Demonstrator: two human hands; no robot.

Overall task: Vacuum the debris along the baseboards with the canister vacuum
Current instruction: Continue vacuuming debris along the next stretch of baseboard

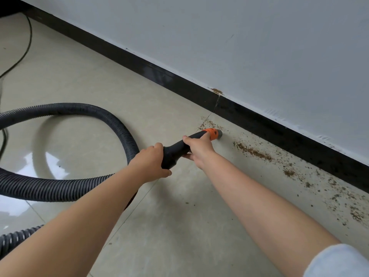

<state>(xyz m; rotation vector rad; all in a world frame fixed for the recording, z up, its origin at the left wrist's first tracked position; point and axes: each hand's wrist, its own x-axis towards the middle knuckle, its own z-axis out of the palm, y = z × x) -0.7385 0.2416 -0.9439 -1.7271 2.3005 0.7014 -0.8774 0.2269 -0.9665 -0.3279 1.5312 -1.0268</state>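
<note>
A pale, glossy tiled floor (83,80) is met by a black baseboard (179,84) that runs diagonally below a light grey wall (239,37); a chipped brown patch is seen at a joint on the baseboard's top edge. No brand, label or writing can be read on anything in view. The vacuum hose (60,188), dark grey and ribbed, is looped across the floor well away from the baseboard, and it ends in a smooth black nozzle handle (175,150) fitted with an orange collar (210,133) and a short grey tip (219,133). The tip is lowered to the floor just beside the baseboard, at the near end of the debris (253,151), a trail of brown crumbs and specks scattered along the foot of the baseboard towards the lower right. The handle's rear end, where the hose joins, is held by the left hand (151,160), its grip closed round the tube. The front of the handle, just behind the orange collar, is gripped by the right hand (197,146), fingers wrapped over it. A thin black cable (26,48) is laid on the floor far from the debris, near the baseboard's far end. A pale blue sleeve (335,260) is seen on the right arm.
</note>
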